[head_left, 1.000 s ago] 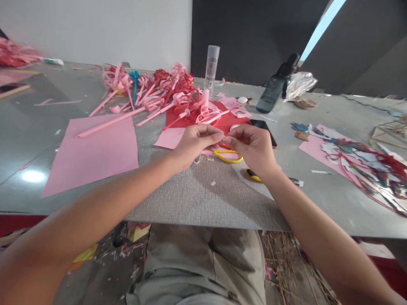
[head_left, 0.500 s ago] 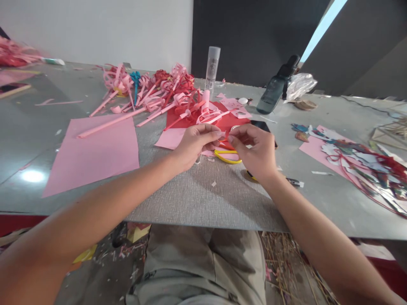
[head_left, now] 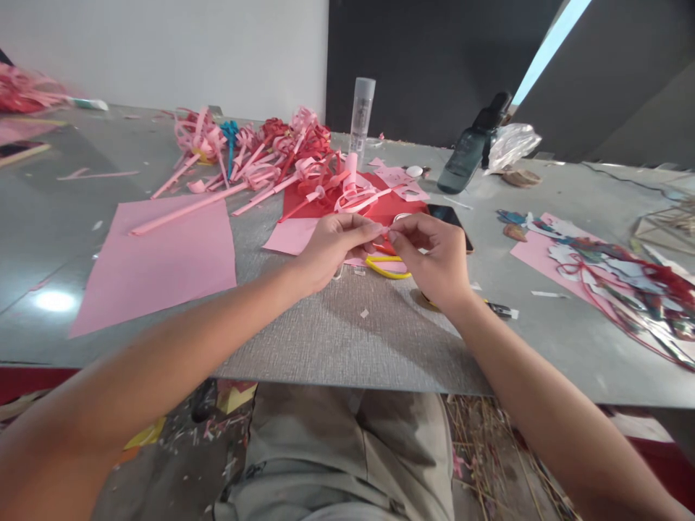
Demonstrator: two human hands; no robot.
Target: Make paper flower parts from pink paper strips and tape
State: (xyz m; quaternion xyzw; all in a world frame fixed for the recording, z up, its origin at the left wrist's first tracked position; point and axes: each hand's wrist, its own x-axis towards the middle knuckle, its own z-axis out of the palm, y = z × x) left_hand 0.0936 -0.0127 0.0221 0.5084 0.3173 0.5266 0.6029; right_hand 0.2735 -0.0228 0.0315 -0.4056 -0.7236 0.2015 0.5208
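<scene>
Left hand (head_left: 337, 246), right hand (head_left: 437, 250): pinching tiny scrap (head_left: 386, 231), nearly meeting just beyond yellow loop (head_left: 386, 274)
Scrap feel: probably weighing little, creasing easily
Hold: pinching by edges

I can read no words or numbers from here — the clear tube (head_left: 362, 108) upright at the far middle bears small dark print, too tiny for me — and the dark bottle (head_left: 463, 158), far right, shows nothing legible.
</scene>
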